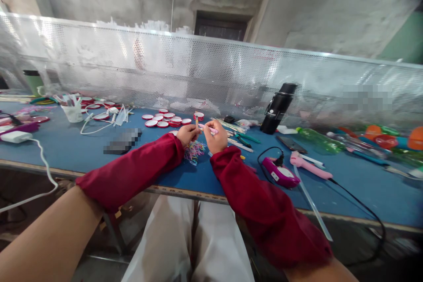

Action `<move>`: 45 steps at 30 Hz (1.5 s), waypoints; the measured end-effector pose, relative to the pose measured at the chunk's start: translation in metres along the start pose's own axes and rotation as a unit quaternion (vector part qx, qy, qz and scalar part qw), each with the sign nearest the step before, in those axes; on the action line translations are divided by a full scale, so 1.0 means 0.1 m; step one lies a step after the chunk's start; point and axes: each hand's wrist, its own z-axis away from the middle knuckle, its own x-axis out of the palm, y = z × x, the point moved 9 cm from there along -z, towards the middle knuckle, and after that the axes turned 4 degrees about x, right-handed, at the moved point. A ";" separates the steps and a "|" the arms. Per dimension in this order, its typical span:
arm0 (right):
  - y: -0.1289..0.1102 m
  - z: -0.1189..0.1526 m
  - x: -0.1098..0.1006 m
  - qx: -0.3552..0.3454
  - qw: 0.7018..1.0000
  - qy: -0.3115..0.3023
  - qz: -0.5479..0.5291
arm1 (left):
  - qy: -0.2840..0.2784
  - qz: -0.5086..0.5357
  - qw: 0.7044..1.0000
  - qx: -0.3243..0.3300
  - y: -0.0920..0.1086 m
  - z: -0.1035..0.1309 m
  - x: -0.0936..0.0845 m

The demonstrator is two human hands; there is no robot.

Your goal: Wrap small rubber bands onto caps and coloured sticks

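Observation:
My left hand (188, 135) is closed round a small upright stick (197, 120) with a brownish, pale-banded top. Close beside it on the right, my right hand (216, 136) pinches a pink pen-like tool (209, 128), whose tip points left at the stick. Below both hands lies a tangled pile of thin multicoloured strands (194, 153) on the blue table (178, 176). Round red-rimmed white lids (162, 119) are spread behind my left hand. To the right of my right hand are thin sticks (239, 144) and dark-green-handled pliers (243, 139).
A black bottle (278, 108) leans near the perforated metal screen (231, 66). Further right are a purple device (280, 172), a pink glue gun (310, 166) with its cable and a green plastic bottle (319, 140). On the left stand a white cup (72, 112) and a dark phone (122, 141).

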 end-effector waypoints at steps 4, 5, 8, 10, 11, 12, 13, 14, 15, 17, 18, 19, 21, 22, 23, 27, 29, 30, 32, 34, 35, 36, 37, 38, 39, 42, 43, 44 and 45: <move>0.01 0.00 0.01 0.000 1.000 -0.006 -0.001 | 0.005 -0.009 1.000 -0.009 0.02 0.02 -0.01; 0.01 0.00 0.00 -0.002 1.000 -0.005 0.002 | 0.007 -0.015 1.000 -0.012 0.02 0.02 -0.01; 0.04 -0.02 -0.05 0.005 1.000 0.021 -0.003 | 0.016 -0.030 0.999 -0.029 0.03 0.02 -0.04; 0.08 -0.02 -0.06 0.017 0.999 0.027 -0.034 | 0.003 -0.009 0.999 -0.045 0.03 0.01 -0.03; 0.10 -0.03 -0.05 0.023 0.998 0.024 -0.054 | -0.010 0.011 0.998 -0.056 0.03 0.01 0.00; 0.12 -0.03 -0.04 0.029 0.997 0.018 -0.072 | -0.026 0.036 0.997 -0.070 0.02 0.02 0.03; 0.13 -0.03 -0.02 0.035 0.996 0.014 -0.086 | -0.043 0.063 0.993 -0.087 0.01 0.03 0.07; 0.15 -0.03 -0.01 0.044 0.994 0.012 -0.096 | -0.061 0.092 0.988 -0.104 0.00 0.04 0.12; 0.18 -0.03 0.00 0.055 0.993 0.012 -0.104 | -0.079 0.120 0.982 -0.120 0.00 0.06 0.17; 0.25 -0.03 0.03 0.090 0.989 0.012 -0.117 | -0.114 0.172 0.968 -0.145 0.00 0.11 0.27; 0.29 -0.02 0.05 0.109 0.987 0.008 -0.122 | -0.127 0.192 0.961 -0.154 0.00 0.13 0.31; 0.33 -0.01 0.08 0.126 0.984 0.000 -0.126 | -0.135 0.207 0.955 -0.161 0.00 0.15 0.34; 0.39 0.00 0.14 0.151 0.979 -0.022 -0.132 | -0.142 0.222 0.949 -0.171 -0.01 0.17 0.36; 0.40 0.01 0.17 0.159 0.977 -0.033 -0.135 | -0.140 0.223 0.949 -0.174 -0.01 0.17 0.36; 0.41 0.02 0.19 0.165 0.976 -0.044 -0.139 | -0.137 0.222 0.949 -0.178 -0.02 0.17 0.35; 0.36 0.04 0.21 0.162 0.975 -0.062 -0.140 | -0.123 0.210 0.953 -0.182 -0.05 0.17 0.31; 0.33 0.04 0.18 0.156 0.978 -0.051 -0.130 | -0.117 0.202 0.955 -0.182 -0.05 0.16 0.30; 0.32 0.04 0.17 0.153 0.979 -0.044 -0.125 | -0.114 0.199 0.956 -0.183 -0.05 0.17 0.30; 0.32 0.05 0.16 0.150 0.981 -0.038 -0.120 | -0.109 0.193 0.957 -0.188 -0.06 0.17 0.30; 0.33 0.06 0.18 0.149 0.981 -0.041 -0.117 | -0.106 0.188 0.957 -0.195 -0.07 0.18 0.31; 0.34 0.06 0.19 0.149 0.981 -0.043 -0.115 | -0.105 0.186 0.957 -0.196 -0.07 0.18 0.31; 0.34 0.06 0.19 0.148 0.981 -0.043 -0.114 | -0.104 0.184 0.957 -0.198 -0.06 0.19 0.31; 0.35 0.07 0.19 0.149 0.982 -0.041 -0.113 | -0.104 0.182 0.957 -0.199 -0.06 0.19 0.31; 0.35 0.07 0.19 0.149 0.982 -0.039 -0.112 | -0.104 0.180 0.957 -0.200 -0.05 0.19 0.31; 0.36 0.07 0.19 0.149 0.982 -0.035 -0.110 | -0.103 0.179 0.958 -0.200 -0.05 0.19 0.31; 0.35 0.07 0.17 0.144 0.984 -0.025 -0.100 | -0.102 0.179 0.958 -0.198 -0.03 0.20 0.31; 0.34 0.06 0.16 0.142 0.985 -0.023 -0.096 | -0.102 0.178 0.959 -0.197 -0.04 0.20 0.31; 0.34 0.06 0.16 0.141 0.986 -0.021 -0.091 | -0.102 0.176 0.959 -0.198 -0.04 0.19 0.31; 0.33 0.06 0.15 0.140 0.986 -0.019 -0.088 | -0.103 0.173 0.959 -0.199 -0.05 0.19 0.31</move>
